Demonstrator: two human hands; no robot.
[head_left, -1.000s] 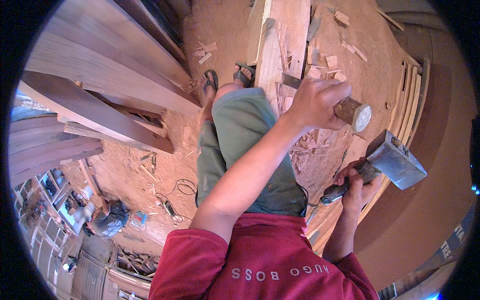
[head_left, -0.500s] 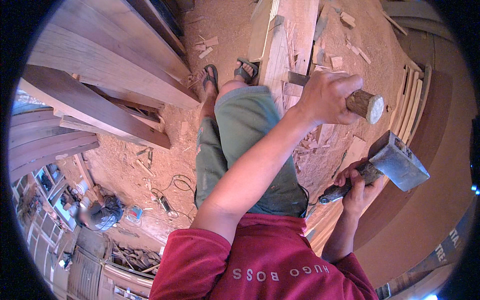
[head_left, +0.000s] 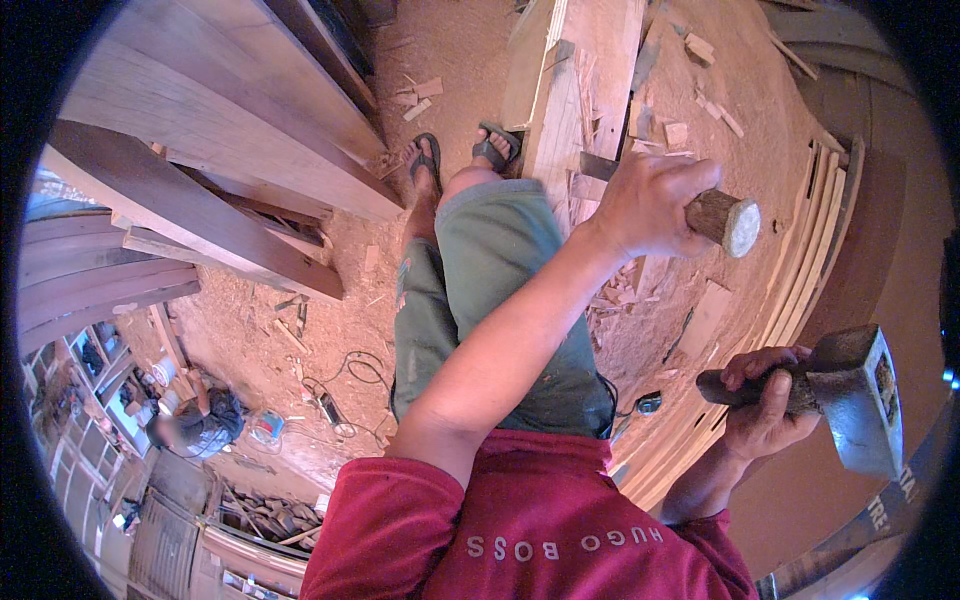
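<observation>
Wrapped round the rough wooden handle of a chisel (head_left: 722, 222), my left hand (head_left: 655, 203) is closed. The dark flat chisel blade shows beyond the fist, over a pale timber (head_left: 552, 125) with a splintered, cut edge; whether the tip touches is hard to tell. My right hand (head_left: 768, 405) grips the short dark handle of a hatchet (head_left: 850, 410), out to the right and apart from the chisel. Its heavy metal head points away to the right, the flared edge downward. Wood chips (head_left: 615, 290) lie beside the timber below my left hand.
Large curved planks (head_left: 220, 140) lean at the left. Long thin boards (head_left: 815, 240) lie at the right, by a big brown panel (head_left: 850, 290). A cord (head_left: 360, 370) lies on the sawdust floor (head_left: 330, 330). Another person (head_left: 205, 425) sits low at far left.
My right hand has swung the hatchet right and down the picture, farther from the chisel. My left hand has shifted slightly, still holding the chisel.
</observation>
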